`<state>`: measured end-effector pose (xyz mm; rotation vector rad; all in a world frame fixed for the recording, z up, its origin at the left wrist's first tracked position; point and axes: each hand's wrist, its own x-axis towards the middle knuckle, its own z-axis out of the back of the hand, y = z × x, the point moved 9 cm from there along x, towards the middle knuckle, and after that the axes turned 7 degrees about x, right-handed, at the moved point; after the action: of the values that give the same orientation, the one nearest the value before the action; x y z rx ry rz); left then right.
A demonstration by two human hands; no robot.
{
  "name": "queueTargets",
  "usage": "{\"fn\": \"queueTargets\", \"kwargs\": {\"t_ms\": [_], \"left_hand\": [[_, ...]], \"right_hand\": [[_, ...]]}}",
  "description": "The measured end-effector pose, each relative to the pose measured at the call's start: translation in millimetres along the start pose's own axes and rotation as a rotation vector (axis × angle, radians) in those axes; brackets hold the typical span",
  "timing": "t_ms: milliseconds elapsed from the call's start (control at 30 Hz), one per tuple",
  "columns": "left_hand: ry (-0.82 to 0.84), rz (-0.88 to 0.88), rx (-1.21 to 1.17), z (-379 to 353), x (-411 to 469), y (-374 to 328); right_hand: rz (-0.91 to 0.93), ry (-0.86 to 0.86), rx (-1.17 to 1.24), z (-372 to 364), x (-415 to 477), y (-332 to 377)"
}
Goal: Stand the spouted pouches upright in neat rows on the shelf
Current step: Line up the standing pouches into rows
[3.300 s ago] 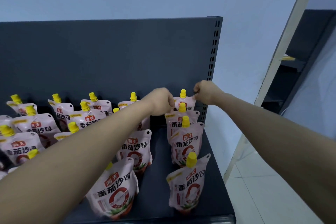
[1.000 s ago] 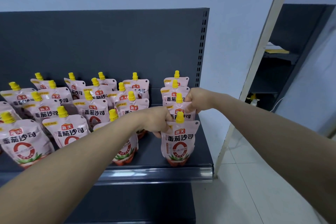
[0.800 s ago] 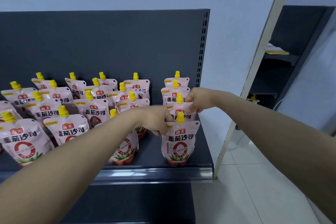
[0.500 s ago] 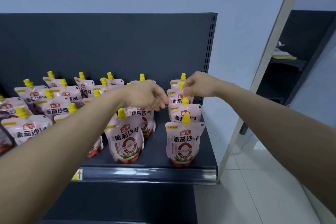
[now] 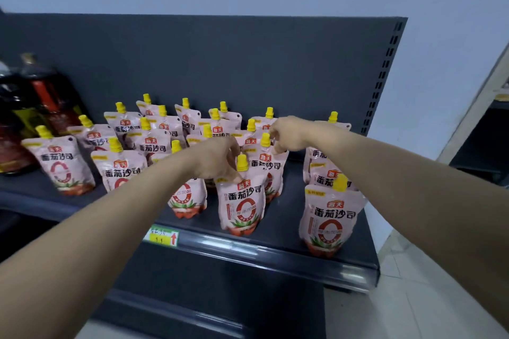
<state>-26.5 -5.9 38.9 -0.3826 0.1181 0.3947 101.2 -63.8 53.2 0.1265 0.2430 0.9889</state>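
Note:
Several pink spouted pouches with yellow caps stand on the dark shelf [image 5: 275, 252] in loose rows. My left hand [image 5: 217, 159] and my right hand [image 5: 289, 133] reach over the second column from the right. They pinch the top corners of the second pouch [image 5: 268, 166] in that column, one hand on each side of its cap. My left thumb also rests on the top edge of the front pouch [image 5: 242, 203] just before it. The rightmost column, with its front pouch [image 5: 327, 219], stands upright; my right forearm crosses over it.
Dark sauce bottles [image 5: 41, 107] stand at the shelf's left end behind the pouches. A yellow price label [image 5: 162, 237] sits on the front rail. The perforated upright [image 5: 385, 71] closes the shelf's right end, with tiled floor [image 5: 413, 305] beyond it.
Both hands have left the rightmost column and moved left to the neighbouring one. The view has swung left, bringing the bottles into sight.

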Motion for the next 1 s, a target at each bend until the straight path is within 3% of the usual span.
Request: {"fn": "queueTargets", "kwargs": {"t_ms": [333, 1000], "left_hand": [[0.093, -0.009, -0.223, -28, 15, 23], [0.316, -0.126, -0.175, -33, 15, 12]], "right_hand": [[-0.063, 0.066, -0.027, -13, 16, -2], [-0.05, 0.086, 0.15, -21, 20, 7]]}}
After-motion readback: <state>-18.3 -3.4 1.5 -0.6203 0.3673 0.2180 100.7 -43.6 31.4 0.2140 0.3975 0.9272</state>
